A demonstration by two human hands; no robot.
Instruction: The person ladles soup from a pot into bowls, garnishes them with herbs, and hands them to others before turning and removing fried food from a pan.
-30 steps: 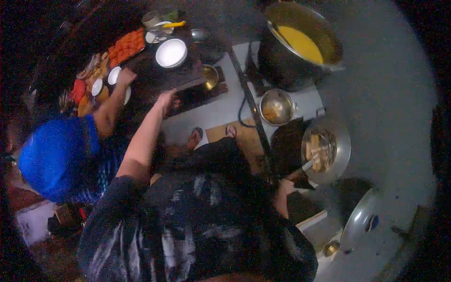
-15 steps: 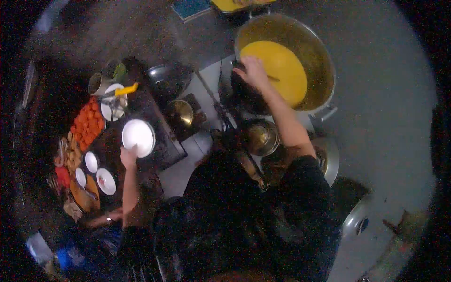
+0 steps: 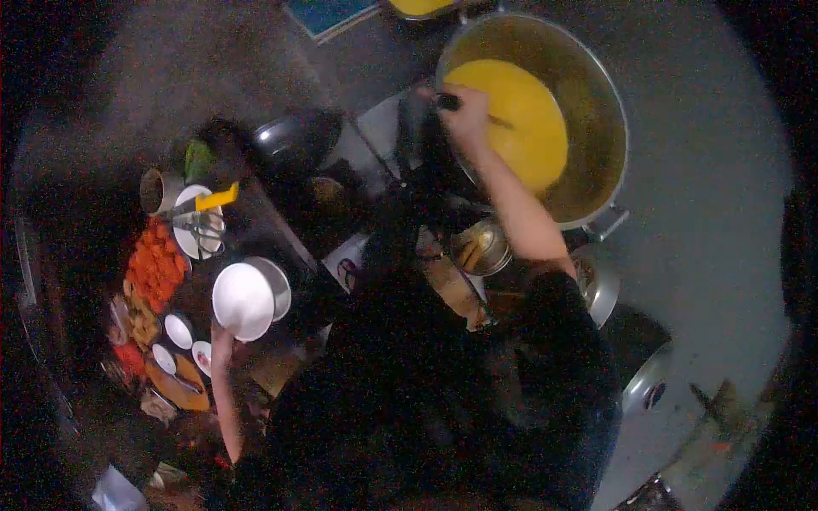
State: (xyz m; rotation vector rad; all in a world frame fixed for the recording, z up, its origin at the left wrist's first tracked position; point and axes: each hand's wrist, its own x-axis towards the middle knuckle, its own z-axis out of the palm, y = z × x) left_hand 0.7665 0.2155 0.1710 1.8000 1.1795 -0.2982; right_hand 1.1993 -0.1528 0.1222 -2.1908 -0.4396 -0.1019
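My left hand (image 3: 223, 339) grips a white bowl (image 3: 243, 300) at its lower edge, and a second white bowl (image 3: 280, 289) overlaps behind it. At the upper right, my right hand (image 3: 469, 117) is closed round a black-handled utensil (image 3: 448, 101) at the near rim of a large metal pot (image 3: 615, 111). Yellow liquid (image 3: 532, 157) fills the lower part of that pot. A thin brown piece shows in the liquid just beyond my fingers; the utensil's working end is hidden.
Left of the bowls lie a heap of orange-red food (image 3: 158, 268), small white dishes (image 3: 179, 330) and a white plate (image 3: 189, 238) with a yellow-handled tool (image 3: 217, 198). A dark pan (image 3: 298, 140) and a metal pot with brown sticks (image 3: 483, 247) stand between my arms.
My right hand has closed round the black handle. The bowl in my left hand sits lower in view, with a second bowl showing behind. Another person's forearm at lower left has gone.
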